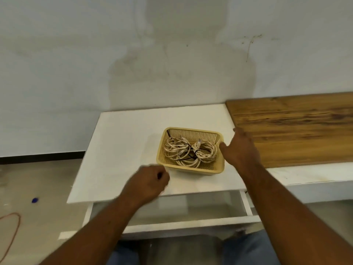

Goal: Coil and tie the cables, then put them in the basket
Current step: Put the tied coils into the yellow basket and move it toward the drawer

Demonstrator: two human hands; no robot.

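the tied cable coils (pixel 188 152) lie in the yellow basket (pixel 191 168), right of the white bench's (pixel 122 142) middle. the right hand (pixel 238 150) has its fingers spread open at the basket's right rim. the left hand (pixel 147 183), blurred, has its fingers curled on nothing near the front edge.

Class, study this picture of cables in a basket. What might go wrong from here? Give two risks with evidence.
1. The right hand is at the basket's right rim; a push might slide the basket toward the white table's front edge, above the open drawer.
2. The coiled cables look loosely bundled, so loops may spring out if the basket is jolted.
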